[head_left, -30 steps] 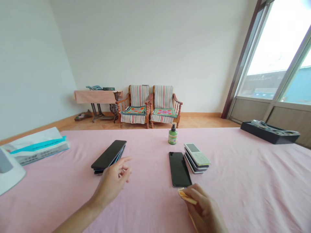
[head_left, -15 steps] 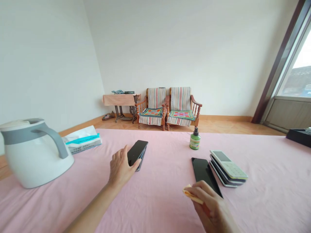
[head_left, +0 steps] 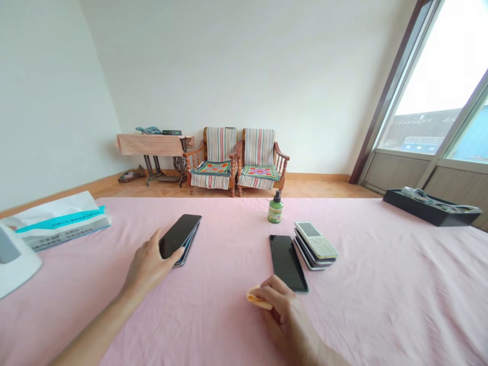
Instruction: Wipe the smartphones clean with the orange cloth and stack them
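My left hand (head_left: 150, 262) grips a black smartphone (head_left: 180, 235) by its sides, thumb on the near right edge. That phone rests on at least one other phone, whose edge shows beneath it. A small folded yellow cloth (head_left: 258, 300) is pinched between the thumb and fingers of my right hand (head_left: 284, 310). Just beyond that hand a larger black smartphone (head_left: 288, 263) lies flat, screen up, its near left corner hidden by the hand. Beside it on the right is a stack of several phones, topped by a white keypad phone (head_left: 316, 240).
A green pump bottle (head_left: 275, 209) stands behind the flat phone. On the pink tablecloth (head_left: 221, 244), a tissue pack (head_left: 61, 219) and a partly visible white jug (head_left: 19, 262) are at left. A black box of cables (head_left: 430, 207) sits at the far right.
The view has turned right, so everything appears further left and more of the black box shows. My left hand stays on the phone, and my right hand still holds the cloth.
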`<state>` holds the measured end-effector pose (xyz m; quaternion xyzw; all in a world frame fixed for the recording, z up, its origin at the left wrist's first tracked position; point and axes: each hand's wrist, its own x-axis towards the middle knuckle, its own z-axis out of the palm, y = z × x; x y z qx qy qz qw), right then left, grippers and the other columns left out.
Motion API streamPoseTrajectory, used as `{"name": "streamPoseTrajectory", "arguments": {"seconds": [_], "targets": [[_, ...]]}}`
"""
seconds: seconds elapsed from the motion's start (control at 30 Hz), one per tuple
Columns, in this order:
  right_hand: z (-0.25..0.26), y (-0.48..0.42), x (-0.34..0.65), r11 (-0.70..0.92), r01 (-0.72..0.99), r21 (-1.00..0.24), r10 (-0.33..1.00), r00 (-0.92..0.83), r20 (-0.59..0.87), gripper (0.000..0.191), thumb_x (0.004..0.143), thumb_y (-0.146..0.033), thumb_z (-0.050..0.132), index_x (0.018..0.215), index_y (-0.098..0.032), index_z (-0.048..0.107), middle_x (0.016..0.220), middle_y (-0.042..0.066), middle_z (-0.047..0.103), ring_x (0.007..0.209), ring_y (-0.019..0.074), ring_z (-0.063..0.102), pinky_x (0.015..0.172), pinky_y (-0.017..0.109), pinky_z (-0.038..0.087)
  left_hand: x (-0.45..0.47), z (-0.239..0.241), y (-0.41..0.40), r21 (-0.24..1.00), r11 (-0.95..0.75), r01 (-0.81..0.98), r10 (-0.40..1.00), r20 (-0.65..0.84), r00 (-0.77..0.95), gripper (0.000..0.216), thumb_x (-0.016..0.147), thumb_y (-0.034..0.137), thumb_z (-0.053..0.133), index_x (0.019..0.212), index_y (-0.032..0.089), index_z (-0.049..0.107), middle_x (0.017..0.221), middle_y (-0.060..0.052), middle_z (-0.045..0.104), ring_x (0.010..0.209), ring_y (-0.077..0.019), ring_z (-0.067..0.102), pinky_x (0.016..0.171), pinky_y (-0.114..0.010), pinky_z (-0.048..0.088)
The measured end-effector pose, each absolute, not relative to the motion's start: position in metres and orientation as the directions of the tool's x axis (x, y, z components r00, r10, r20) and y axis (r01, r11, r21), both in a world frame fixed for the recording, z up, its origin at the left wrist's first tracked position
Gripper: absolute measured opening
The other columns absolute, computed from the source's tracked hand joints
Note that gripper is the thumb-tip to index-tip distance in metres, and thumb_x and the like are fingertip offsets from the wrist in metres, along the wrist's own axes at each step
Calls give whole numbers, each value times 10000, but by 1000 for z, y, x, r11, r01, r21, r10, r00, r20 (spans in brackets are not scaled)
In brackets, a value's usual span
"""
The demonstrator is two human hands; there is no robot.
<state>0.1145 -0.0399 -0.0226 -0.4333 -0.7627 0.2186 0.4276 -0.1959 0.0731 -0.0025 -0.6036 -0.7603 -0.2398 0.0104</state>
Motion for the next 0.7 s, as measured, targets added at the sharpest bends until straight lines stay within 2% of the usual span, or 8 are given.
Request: {"name": "streamPoseTrajectory", "arguments": {"seconds": [0.33, 0.6, 0.7], "targets": [[-17, -34, 119, 468, 507, -724, 878, -178, 444, 286, 733, 23, 457, 803, -171, 655, 776, 16, 555, 670, 116, 550, 587, 198, 386, -193, 13, 65, 360, 206, 910, 898, 300, -322, 874, 713, 562, 576, 1420, 126, 304, 1173, -175, 642, 1063, -382, 608, 799, -413, 482], [-20, -28, 121, 421, 531, -735, 899, -136, 417, 243, 744, 18, 459, 731, -168, 615, 758, 7, 529, 667, 116, 538, 585, 204, 371, -195, 12, 67, 318, 200, 927, 899, 317, -302, 928, 694, 584, 563, 1422, 67, 308, 1203, -211, 616, 1092, -395, 582, 815, -427, 480], [-21, -28, 123, 425, 527, -736, 896, -134, 422, 263, 729, 27, 460, 757, -176, 626, 765, 6, 528, 667, 119, 537, 569, 200, 366, -196, 13, 67, 345, 183, 921, 886, 348, -307, 937, 656, 577, 589, 1386, 32, 371, 1177, -237, 623, 1073, -419, 581, 811, -447, 477]]}}
